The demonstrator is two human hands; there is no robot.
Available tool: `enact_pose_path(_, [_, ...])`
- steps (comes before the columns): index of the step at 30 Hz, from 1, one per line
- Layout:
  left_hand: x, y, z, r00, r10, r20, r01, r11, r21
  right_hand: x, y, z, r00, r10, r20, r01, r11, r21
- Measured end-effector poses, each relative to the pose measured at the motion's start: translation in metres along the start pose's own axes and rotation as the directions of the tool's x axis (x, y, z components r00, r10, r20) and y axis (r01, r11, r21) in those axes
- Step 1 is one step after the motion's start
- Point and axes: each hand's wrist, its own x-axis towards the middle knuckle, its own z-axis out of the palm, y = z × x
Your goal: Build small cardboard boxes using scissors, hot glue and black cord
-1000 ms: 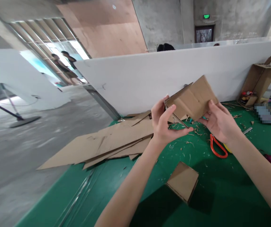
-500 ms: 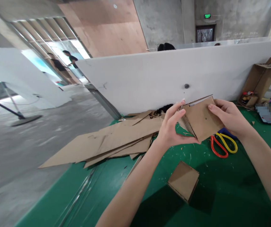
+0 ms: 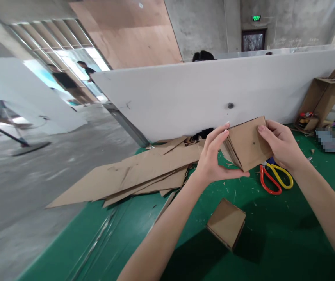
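Both hands hold a stack of square cardboard pieces point(image 3: 248, 146) tilted above the green table; a small dark spot marks its front face. My left hand point(image 3: 210, 160) grips the left side, fingers at the upper edge and thumb along the lower corner. At the right edge, my right hand point(image 3: 283, 144) presses its thumb on the front face, with its other fingers behind, mostly hidden. Scissors with red and yellow handles point(image 3: 275, 178) lie just below the right hand. Nearer me sits another square cardboard stack point(image 3: 227, 222).
Long cardboard sheets point(image 3: 132, 175) are piled at the left, overhanging the table edge. A white partition point(image 3: 167, 101) stands behind the table point(image 3: 261, 242). At the right are a cardboard construction point(image 3: 315, 97) and a phone point(image 3: 329, 140). Two people stand in the far left background.
The held stack has closed up, its front piece now covering the gap at the top. Both hands stay in nearly the same place. A background person has shifted left.
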Motion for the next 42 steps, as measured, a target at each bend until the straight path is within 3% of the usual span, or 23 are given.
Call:
enact_pose_path(8, [-0.006,-0.003,0.001,0.999,-0.037,0.025,0.037,0.999,-0.026,0.002,0.002,-0.003,1.0,0.012,0.022,-0.013,1.0,0.013])
enact_pose_path(19, [-0.011,-0.005,0.009,0.994,-0.104,-0.021,0.102,0.991,-0.09,0.001,0.004,0.0,1.0,0.01,0.004,-0.01,0.999,0.046])
enact_pose_path(29, [-0.014,-0.008,0.017,0.993,-0.001,-0.121,-0.02,0.985,-0.172,0.0,0.004,0.008,0.998,0.056,-0.031,-0.052,0.994,0.098])
enact_pose_path(42, [-0.023,-0.01,0.021,0.992,-0.091,-0.093,0.079,0.989,-0.125,0.001,0.011,0.016,0.986,0.151,-0.073,-0.132,0.967,0.219])
